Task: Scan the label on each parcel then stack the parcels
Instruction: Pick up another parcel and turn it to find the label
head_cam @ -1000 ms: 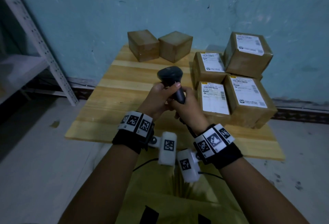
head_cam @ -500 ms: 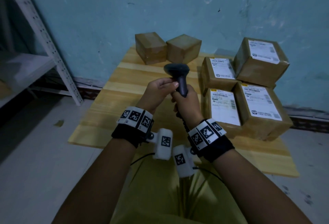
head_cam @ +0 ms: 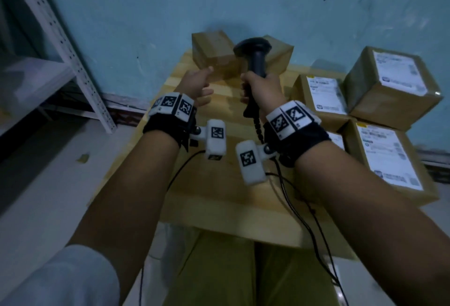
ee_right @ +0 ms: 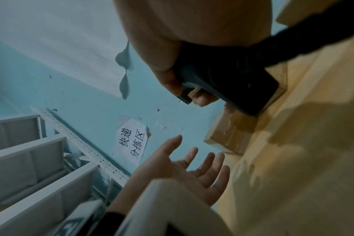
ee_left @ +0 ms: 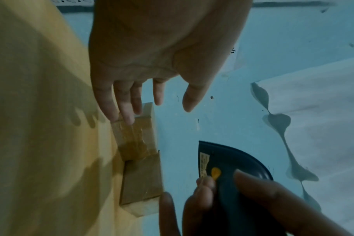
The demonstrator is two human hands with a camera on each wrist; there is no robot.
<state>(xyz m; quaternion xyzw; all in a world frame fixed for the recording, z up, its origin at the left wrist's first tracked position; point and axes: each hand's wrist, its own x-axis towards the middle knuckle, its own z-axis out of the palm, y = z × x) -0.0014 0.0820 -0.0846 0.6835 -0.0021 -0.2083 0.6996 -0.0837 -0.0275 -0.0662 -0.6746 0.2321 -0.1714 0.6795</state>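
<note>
My right hand (head_cam: 259, 86) grips the handle of a black barcode scanner (head_cam: 255, 55), held upright over the wooden table (head_cam: 219, 196); its head shows in the left wrist view (ee_left: 232, 167) and its body in the right wrist view (ee_right: 228, 83). My left hand (head_cam: 198, 84) hovers open just left of the scanner, fingers spread (ee_left: 131, 102), holding nothing. Two plain brown parcels (head_cam: 214, 55) stand at the table's far edge beyond both hands. Labelled parcels are stacked at the right: a top one (head_cam: 392, 86), one behind (head_cam: 321, 96) and a large lower one (head_cam: 387, 159).
A blue wall (head_cam: 243, 1) rises behind the table. White metal shelving (head_cam: 56, 38) stands at the left. The scanner's black cable (head_cam: 299, 198) trails across the table toward my lap. A paper sign (ee_right: 132, 142) hangs on the wall.
My left hand has let go of the scanner and drawn away to the left, opening. The right hand has raised the scanner upright, and the view has moved closer to the table.
</note>
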